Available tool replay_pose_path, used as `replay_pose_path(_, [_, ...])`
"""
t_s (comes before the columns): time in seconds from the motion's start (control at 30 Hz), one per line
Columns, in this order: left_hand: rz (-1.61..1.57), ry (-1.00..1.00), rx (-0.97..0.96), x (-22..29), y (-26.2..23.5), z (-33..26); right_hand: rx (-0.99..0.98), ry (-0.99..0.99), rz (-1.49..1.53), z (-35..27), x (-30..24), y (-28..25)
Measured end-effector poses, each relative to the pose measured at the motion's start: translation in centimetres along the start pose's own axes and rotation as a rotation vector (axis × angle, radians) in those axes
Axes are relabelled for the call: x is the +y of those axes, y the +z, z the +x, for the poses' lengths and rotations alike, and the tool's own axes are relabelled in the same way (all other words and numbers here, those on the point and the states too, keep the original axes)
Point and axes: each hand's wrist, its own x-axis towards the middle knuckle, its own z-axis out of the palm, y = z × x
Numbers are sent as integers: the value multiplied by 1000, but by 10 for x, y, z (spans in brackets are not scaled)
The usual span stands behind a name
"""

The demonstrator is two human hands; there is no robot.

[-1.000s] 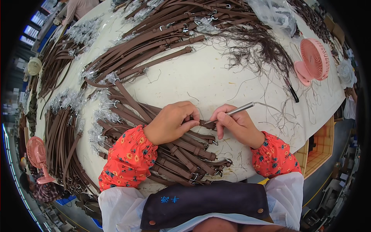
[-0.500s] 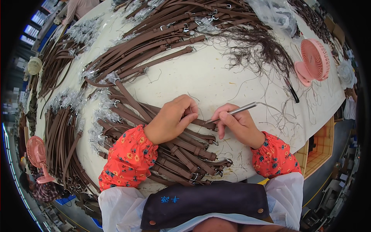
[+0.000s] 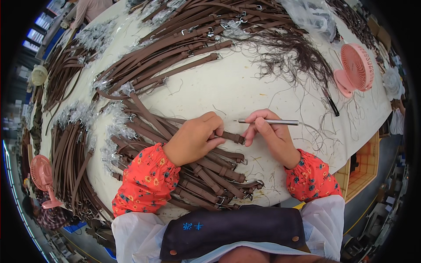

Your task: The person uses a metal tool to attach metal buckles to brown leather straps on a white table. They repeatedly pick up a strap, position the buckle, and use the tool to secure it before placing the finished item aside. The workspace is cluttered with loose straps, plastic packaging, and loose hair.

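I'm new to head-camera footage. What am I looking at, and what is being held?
There's no machine here: these are a person's two bare hands. The view comes from a wide fisheye camera on the head, looking down, so straight edges bend near the rim. The left hand pinches a brown strap; the right hand holds a slim, pen-like metal tool close to the strap's buckle end. On the pale table lie more brown straps and a tangle of dark thread; a pink fan stands toward the right.

From here, the left hand [image 3: 197, 136] hides part of a flat brown strap [image 3: 231, 136]; a pale-clad co-worker [image 3: 91, 9] is cut off above.
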Motion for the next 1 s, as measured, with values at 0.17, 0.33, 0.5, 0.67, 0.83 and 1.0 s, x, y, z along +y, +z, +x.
replay_pose_path(0.17, [-58,-9,40,6,-2,1,29,40,41,1,-1,1])
replay_pose_path(0.33, [-5,109,37,-8,6,0,-40,23,-11,0,0,-1])
replay_pose_path(0.5, [-174,-10,37,-5,5,1,-100,98,-65,-1,-3,-1])
replay_pose_path(0.67, [-228,-46,17,-5,2,1,-127,159,-95,-1,-6,-2])
replay_pose_path(0.83, [-263,-65,11,-6,2,1,-133,162,-93,0,-7,-1])
replay_pose_path(1.0, [-267,-60,0,-6,1,2,-134,164,-97,0,-6,-1])
